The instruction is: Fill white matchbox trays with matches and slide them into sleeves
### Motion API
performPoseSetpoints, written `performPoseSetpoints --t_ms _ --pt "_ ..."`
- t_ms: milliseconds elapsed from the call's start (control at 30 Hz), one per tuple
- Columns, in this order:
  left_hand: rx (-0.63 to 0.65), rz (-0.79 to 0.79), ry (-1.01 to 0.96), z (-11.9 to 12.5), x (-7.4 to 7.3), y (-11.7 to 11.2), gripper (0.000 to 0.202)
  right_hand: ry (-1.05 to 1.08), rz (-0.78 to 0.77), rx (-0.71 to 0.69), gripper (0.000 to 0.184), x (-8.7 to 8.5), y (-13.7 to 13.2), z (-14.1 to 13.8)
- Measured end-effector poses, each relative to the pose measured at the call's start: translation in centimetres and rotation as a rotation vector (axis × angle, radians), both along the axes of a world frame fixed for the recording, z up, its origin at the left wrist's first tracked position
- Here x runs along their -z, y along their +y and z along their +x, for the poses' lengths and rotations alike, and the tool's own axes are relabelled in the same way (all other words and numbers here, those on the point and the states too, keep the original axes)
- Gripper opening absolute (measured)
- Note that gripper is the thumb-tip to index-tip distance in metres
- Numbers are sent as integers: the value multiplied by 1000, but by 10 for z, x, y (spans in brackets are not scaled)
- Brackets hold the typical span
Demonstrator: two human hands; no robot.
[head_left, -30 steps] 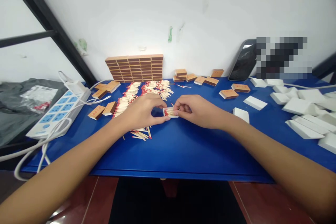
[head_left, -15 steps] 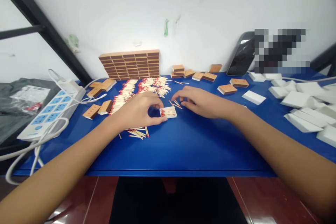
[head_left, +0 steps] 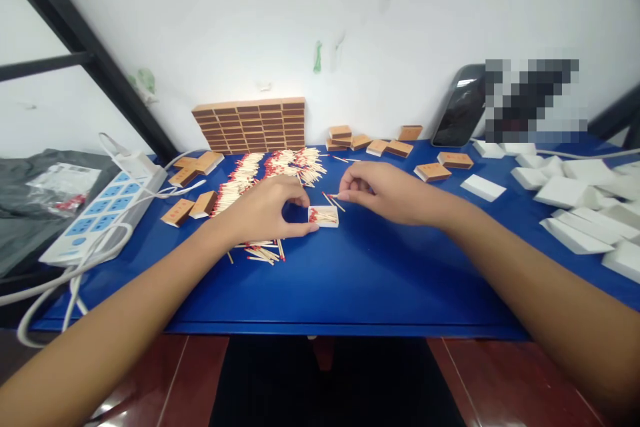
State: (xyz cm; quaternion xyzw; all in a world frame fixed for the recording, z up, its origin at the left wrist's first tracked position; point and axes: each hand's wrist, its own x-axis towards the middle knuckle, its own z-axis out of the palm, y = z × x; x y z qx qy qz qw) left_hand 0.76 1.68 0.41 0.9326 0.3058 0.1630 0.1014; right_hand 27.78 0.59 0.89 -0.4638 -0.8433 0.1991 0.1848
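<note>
My left hand (head_left: pixel 273 208) grips the left end of a small white matchbox tray (head_left: pixel 331 224) between thumb and fingers. Red-tipped matches (head_left: pixel 325 215) lie inside the tray. To its right, my right hand (head_left: pixel 377 190) is closed in a pinch, with a match (head_left: pixel 335 196) at its fingertips. A few loose matches (head_left: pixel 330 201) lie on the blue table just below those fingertips, behind the tray. Beyond my left hand spreads a large heap of matches (head_left: pixel 239 180), and a smaller scatter (head_left: pixel 263 253) lies on the near side of that wrist.
A wall of stacked matchboxes (head_left: pixel 253 125) stands at the back. Loose matchboxes (head_left: pixel 433 172) lie along the rear and left. White empty trays (head_left: pixel 575 191) pile up at right, near a leaning phone (head_left: pixel 460 107). A power strip (head_left: pixel 107 207) with cables sits at left.
My right hand has closed its fingers and picked a match up from the loose ones beside the tray. My left hand keeps its hold on the tray.
</note>
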Motion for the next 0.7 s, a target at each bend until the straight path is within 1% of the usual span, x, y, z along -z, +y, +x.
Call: performPoseSetpoints --t_ms 100,200,267,333,367,500,600,700 --pt "5 -16 -34 -1 2 1 22 51 29 -13 17 7 -12 -21" --pt "-12 -27 -46 0 3 0 23 27 46 -7 15 15 -16 -30" --pt "-19 -15 -47 1 4 -3 31 34 62 -8 15 14 -14 -26" --pt "2 16 -42 3 4 -4 41 50 83 -2 17 11 -10 -18" --pt "20 30 -38 4 5 -5 42 48 99 13 17 8 -9 -14" --pt "42 29 -39 5 4 -5 26 -44 168 68 15 4 -4 -5" --pt "25 10 -46 4 3 -5 22 -85 120 36 14 7 -4 -6" --pt "0 -23 -46 3 2 -5 26 -98 64 -3 18 10 -3 -7"
